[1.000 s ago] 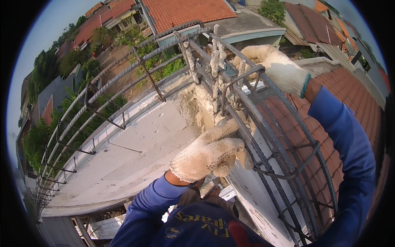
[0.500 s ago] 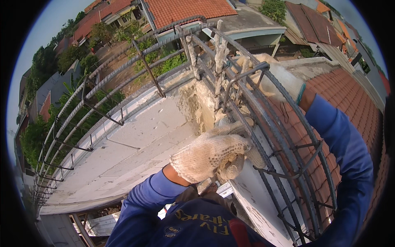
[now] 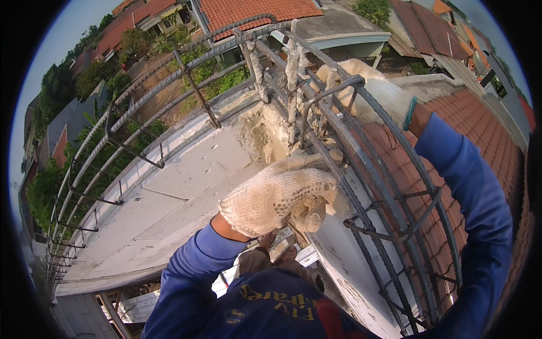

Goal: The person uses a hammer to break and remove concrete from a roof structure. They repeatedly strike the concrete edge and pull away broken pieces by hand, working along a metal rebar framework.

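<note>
Head view (the only one here): the left hand [image 3: 285,195], in a knitted work glove, is curled into a loose fist right against the near bars of the rebar cage [image 3: 372,186]. The fingers [image 3: 316,212] are clenched round something small at the corner where the cage meets the concrete slab [image 3: 186,186], but what's inside the fist I can't tell, the glove hides it. It could be a tie wire or a tool handle.

The right hand [image 3: 367,87] reaches through from the far side of the cage, also gloved. Its fingers sit behind the curved stirrup [image 3: 333,90] and the vertical bars [image 3: 292,73], so whether they're gripping a bar or just resting on it isn't clear from here.

The cage itself runs past both sets of fingers: one leg off to the left along the slab edge, the other down to the right, over the tiled roof [image 3: 480,130] below.

My read: this looks like the tying or adjusting stage at the corner joint, with the far hand steadying the steel and the near hand doing the fine work. The next move probably calls for a firm twist or pull from the left fingers while the right keeps the bars from shifting (and good footing, given the drop).
</note>
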`<state>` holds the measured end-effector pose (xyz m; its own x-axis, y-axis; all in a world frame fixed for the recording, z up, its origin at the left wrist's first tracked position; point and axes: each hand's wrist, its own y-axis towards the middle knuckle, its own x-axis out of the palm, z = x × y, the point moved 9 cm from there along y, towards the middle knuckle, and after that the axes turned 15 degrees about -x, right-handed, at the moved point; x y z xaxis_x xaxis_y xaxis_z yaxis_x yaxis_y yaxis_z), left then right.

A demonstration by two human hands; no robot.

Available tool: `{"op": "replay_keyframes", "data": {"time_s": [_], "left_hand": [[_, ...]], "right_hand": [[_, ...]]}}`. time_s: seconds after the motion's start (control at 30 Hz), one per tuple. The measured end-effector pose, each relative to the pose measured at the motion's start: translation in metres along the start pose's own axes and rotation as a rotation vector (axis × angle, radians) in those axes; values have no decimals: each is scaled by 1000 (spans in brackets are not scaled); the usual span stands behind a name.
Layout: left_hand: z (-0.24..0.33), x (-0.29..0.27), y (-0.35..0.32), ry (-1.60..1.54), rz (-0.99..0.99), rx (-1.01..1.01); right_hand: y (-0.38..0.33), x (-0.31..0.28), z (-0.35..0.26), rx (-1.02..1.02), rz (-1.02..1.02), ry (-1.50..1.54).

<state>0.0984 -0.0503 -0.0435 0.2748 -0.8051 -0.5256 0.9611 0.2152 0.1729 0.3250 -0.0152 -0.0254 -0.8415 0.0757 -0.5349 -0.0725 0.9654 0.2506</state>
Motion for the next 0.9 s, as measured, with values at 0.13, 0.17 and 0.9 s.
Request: {"op": "replay_keyframes", "data": {"time_s": [0.13,0.17,0.9], "left_hand": [[-3,10,-15,-172,50,-14],[-4,12,-18,-191,57,-27],[-5,27,-18,-766,-25,-296]], "right_hand": [[4,10,-8,-58,-70,-129],[2,11,-10,-86,-52,-53],[1,-10,0,-121,-165,-224]]}}
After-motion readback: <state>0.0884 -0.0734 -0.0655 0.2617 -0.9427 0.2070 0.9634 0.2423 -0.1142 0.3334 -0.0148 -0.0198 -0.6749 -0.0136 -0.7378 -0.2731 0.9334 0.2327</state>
